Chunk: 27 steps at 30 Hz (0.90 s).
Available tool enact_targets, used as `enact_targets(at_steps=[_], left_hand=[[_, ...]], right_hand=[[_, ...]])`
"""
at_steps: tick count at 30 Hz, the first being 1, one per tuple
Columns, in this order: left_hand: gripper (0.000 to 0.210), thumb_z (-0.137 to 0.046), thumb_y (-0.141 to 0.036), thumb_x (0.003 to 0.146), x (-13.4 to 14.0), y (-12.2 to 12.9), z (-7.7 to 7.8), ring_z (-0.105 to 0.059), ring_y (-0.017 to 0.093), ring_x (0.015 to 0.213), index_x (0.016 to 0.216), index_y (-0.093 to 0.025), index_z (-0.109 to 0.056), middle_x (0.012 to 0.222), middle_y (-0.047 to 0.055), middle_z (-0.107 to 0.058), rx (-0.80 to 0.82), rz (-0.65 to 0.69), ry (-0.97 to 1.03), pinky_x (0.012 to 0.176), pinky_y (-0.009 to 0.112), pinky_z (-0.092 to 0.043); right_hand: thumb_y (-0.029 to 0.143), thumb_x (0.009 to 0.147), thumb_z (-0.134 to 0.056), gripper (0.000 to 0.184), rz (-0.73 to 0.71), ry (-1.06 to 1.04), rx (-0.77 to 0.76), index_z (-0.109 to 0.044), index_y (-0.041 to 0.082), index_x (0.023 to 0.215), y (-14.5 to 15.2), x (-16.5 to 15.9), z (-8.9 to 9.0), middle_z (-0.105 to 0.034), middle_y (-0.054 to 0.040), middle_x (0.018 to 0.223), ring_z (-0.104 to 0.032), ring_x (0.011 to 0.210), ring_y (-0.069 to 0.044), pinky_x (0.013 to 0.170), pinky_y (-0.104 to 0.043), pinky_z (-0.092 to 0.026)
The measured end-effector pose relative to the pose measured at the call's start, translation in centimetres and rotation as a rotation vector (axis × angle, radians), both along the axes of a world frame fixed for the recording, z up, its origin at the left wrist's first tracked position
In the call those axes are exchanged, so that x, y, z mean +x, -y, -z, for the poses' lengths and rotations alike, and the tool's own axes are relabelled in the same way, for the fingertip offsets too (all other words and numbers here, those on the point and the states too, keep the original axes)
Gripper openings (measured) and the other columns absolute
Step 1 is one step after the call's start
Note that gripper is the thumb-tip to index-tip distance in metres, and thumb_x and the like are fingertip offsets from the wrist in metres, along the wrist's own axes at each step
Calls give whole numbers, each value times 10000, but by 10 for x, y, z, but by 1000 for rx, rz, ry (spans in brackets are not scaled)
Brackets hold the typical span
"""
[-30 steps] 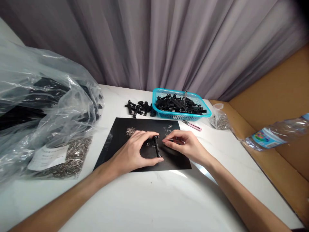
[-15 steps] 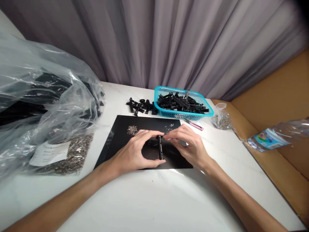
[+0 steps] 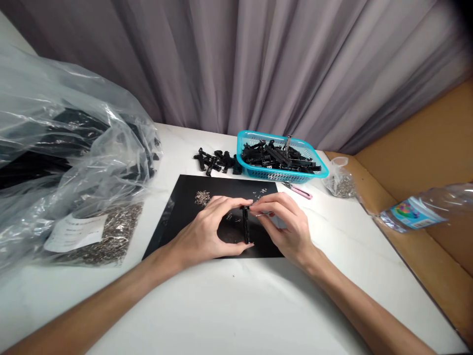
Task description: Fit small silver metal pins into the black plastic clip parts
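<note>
My left hand (image 3: 201, 228) grips a slim black plastic part (image 3: 246, 227) by its two ends, index finger at the far end and thumb at the near end. The part is held above a black mat (image 3: 173, 212). My right hand (image 3: 290, 224) is closed beside the part's far end, its fingertips touching or almost touching it. A thin silvery metal piece (image 3: 263, 214) shows between the right fingers; its exact kind is too small to tell. On the mat lie a pile of tiny metal pieces (image 3: 202, 197) and several scattered ones (image 3: 260, 192).
A blue basket (image 3: 284, 175) full of black parts stands at the back, with loose black parts (image 3: 214, 161) on its left. Pink-handled snips (image 3: 299, 191) lie before it. Plastic bags (image 3: 111, 231) fill the left; a small bag (image 3: 342, 185) and a bottle (image 3: 417, 212) are right.
The black part has turned slightly in my left fingers. My right fingers have shifted at its far end, and the thin metal piece now shows between them.
</note>
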<state>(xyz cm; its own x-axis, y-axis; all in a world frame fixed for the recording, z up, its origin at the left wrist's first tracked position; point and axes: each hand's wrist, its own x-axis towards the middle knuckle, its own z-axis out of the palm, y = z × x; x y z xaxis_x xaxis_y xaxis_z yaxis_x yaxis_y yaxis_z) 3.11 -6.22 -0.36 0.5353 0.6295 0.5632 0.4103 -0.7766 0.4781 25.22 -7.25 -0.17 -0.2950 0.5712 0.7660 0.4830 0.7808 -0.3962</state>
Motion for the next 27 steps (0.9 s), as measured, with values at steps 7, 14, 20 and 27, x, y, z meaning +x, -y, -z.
enact_targets(at_steps=[7,14,20,27], left_hand=[[680,-848,-308,782,0,0,-1,-644,263,1202,1373,-245,-519,1279,70,-692,15,-2,-19,1032,416,-577],[675,-865,-310,761,0,0,1,-648,255,1181,1346,-234,-536,1247,65,-699,16,1,-5,1031,397,-570],[660,-848,-332,783,0,0,1,-649,257,1179,1355,-237,-533,1256,73,-696,-3,1,-3,1024,406,-577],[649,-850,-352,774,1,0,2,-660,273,1187,1343,-237,-561,1248,82,-705,-34,-11,0,1030,423,-582]], right_hand=[[45,955,-625,221,-7,-53,-18,-710,227,1047,3,-4,1,-715,-59,997,-692,922,-193,745,-343,-597],[62,957,-640,196,-28,-90,-86,-724,220,1035,3,-4,-3,-711,-58,995,-687,909,-181,705,-316,-579],[89,947,-672,150,-70,-156,-218,-737,220,983,2,-4,-7,-733,-47,978,-692,888,-173,660,-289,-563],[125,949,-678,123,-51,-165,-229,-750,223,966,0,-4,-7,-739,-50,965,-700,865,-174,614,-280,-549]])
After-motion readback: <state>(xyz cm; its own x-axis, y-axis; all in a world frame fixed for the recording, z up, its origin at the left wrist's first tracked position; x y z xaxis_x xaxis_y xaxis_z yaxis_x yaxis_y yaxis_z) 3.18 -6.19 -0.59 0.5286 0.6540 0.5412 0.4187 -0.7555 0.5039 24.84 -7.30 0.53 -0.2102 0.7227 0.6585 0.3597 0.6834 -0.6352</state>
